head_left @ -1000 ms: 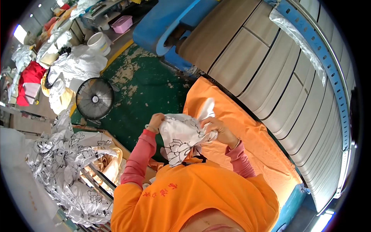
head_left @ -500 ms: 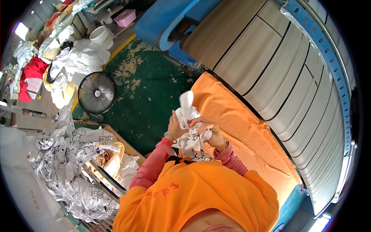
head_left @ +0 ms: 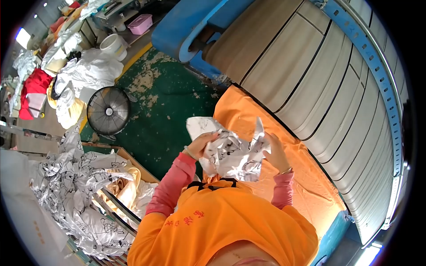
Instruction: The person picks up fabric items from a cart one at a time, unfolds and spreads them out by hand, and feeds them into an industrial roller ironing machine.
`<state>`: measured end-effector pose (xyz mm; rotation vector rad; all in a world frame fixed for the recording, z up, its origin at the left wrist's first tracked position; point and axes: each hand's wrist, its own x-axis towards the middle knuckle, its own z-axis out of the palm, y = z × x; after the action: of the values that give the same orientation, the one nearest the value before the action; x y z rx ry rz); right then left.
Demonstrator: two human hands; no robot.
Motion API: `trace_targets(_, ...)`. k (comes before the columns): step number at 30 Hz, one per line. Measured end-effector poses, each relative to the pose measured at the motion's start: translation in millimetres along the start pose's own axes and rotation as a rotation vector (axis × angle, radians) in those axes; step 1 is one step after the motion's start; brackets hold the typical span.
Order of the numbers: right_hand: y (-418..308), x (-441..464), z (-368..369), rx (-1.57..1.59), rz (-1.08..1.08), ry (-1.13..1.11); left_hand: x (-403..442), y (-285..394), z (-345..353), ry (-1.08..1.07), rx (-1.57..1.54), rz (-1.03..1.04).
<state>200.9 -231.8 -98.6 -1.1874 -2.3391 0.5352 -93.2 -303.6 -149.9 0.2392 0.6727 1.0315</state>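
A white cloth with black line drawings (head_left: 237, 155) is spread, crumpled, between my hands in front of my orange top. My left hand (head_left: 203, 144) is closed on its left part, and one flap sticks out beyond my fingers. On the other side my right hand (head_left: 276, 153) grips the right edge, where a pointed corner stands up; its fingertips are partly behind the fabric. Below the cloth and to its right lies an orange sheet (head_left: 284, 166). At left, a big heap of matching patterned white fabric (head_left: 80, 186) hangs over a rack.
A large roller machine with a pale padded belt (head_left: 319, 97) and blue frame fills the right side. A black floor fan (head_left: 108, 111) stands on the worn green floor (head_left: 155, 128). Farther back are a white bucket (head_left: 114, 46), a pink basket (head_left: 140, 24) and piles of cloth.
My hands have moved apart, the right one going farther right. The cloth, bunched up before, is now opened out between them.
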Motion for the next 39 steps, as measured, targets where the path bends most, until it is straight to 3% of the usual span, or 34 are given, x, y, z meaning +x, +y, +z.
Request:
trace_targets(1,-14,1,3,0.204,-0.022,0.044,3,2,16,-0.01,0.069,0.035)
trace_targets(3,-18,0,26,0.733,0.239,-0.169,8,3,43,-0.073,0.28,0.103)
trace_targets(4,-22,3,36,0.892,0.179,-0.304,6,-1,63,-0.104,0.31,0.134)
trace_targets(7,-21,-10,115,1.407,0.506,-0.174,10,-19,78,-0.201,0.629,0.196)
trace_targets(9,-31,-11,133,1.502,0.587,-0.178,-10,-18,114,-0.224,0.545,0.115)
trace_targets(10,-32,-11,135,1.501,0.591,-0.187,-8,-25,118,-0.352,0.563,0.059)
trace_targets(11,-34,-11,130,1.487,0.579,-0.2,1,-52,116,-0.415,0.672,0.183)
trace_targets(12,-36,-9,126,1.472,0.566,-0.217,-3,-49,126,-0.547,0.791,0.055)
trace_targets(14,-39,-5,112,1.425,0.517,-0.248,-23,-50,155,-0.684,0.534,-0.173)
trace_targets(16,-41,0,88,1.377,0.456,-0.268,-33,-49,176,-0.749,0.67,-0.064)
trace_targets(19,-48,9,42,1.314,0.338,-0.276,-43,-23,193,-0.794,0.463,-0.147)
trace_targets(22,-57,20,3,1.29,0.226,-0.27,-41,-22,179,-0.837,0.806,0.128)
trace_targets(23,-61,23,-5,1.291,0.199,-0.266,-44,-13,181,-0.66,1.023,0.051)
trace_targets(25,-67,32,-11,1.277,0.179,-0.283,-10,-39,137,-0.337,1.259,0.748)
trace_targets(26,-72,36,-8,1.264,0.177,-0.288,-12,-17,120,-0.135,1.7,0.781)
trace_targets(27,-74,41,1,1.229,0.193,-0.313,18,-36,67,0.185,1.756,0.602)
trace_targets(28,-74,45,14,1.165,0.213,-0.355,25,-37,21,0.267,1.679,0.751)
trace_targets(29,-73,47,32,1.087,0.227,-0.403,31,-45,-24,0.562,1.753,0.565)
trace_targets(30,-70,46,49,1.021,0.237,-0.454,16,-47,-52,0.639,1.798,0.487)
trace_targets(32,-66,39,63,0.879,0.255,-0.571,-5,-59,-102,0.793,1.759,0.572)
trace_targets(34,-59,34,44,0.787,0.313,-0.658,-14,-68,-129,0.962,1.537,0.399)
trace_targets(36,-40,33,-2,0.721,0.549,-0.654,-20,-65,-130,1.125,1.22,0.363)
trace_targets(37,-9,21,-11,0.875,0.394,-0.191,-16,-72,-145,1.174,1.198,0.408)
trace_targets(38,21,16,-20,1.64,0.727,0.322,-14,-76,-147,1.147,1.205,0.455)
trace_targets(39,-16,31,-69,1.504,0.284,0.458,-11,-78,-147,1.12,1.212,0.501)
